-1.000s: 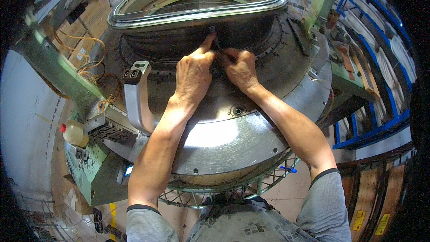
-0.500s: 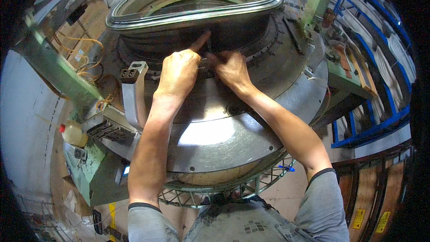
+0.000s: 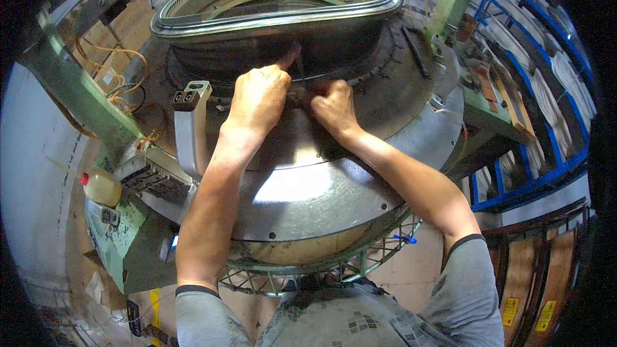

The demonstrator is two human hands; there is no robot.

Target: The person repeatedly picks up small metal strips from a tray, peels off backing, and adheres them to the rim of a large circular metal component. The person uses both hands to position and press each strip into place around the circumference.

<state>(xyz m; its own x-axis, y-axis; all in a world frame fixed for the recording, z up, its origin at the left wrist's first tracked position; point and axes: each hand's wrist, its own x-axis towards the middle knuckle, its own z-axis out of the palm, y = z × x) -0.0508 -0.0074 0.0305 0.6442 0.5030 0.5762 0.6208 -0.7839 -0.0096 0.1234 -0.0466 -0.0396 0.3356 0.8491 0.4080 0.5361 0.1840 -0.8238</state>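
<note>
Both my hands work at the near side of a large round metal machine (image 3: 302, 186), below its bright upper ring (image 3: 276, 26). My left hand (image 3: 260, 99) has its index finger stretched up against the dark cylinder wall (image 3: 218, 58); its other fingers are curled and what they hold, if anything, is hidden. Just right of it, my right hand (image 3: 334, 109) is closed, its fingertips blurred and in shadow near the wall's foot. A thin pale streak (image 3: 302, 72) runs between the hands, too faint to identify.
An upright metal bracket (image 3: 191, 128) stands left of my left forearm. Green posts (image 3: 96, 99) flank the machine. A pale bottle with a red cap (image 3: 103, 188) sits at the left. A blue rack (image 3: 546, 99) with white material stands at the right.
My right hand has moved slightly toward me and away from my left hand. My left hand stays in place at the wall; the whole view has shifted a little.
</note>
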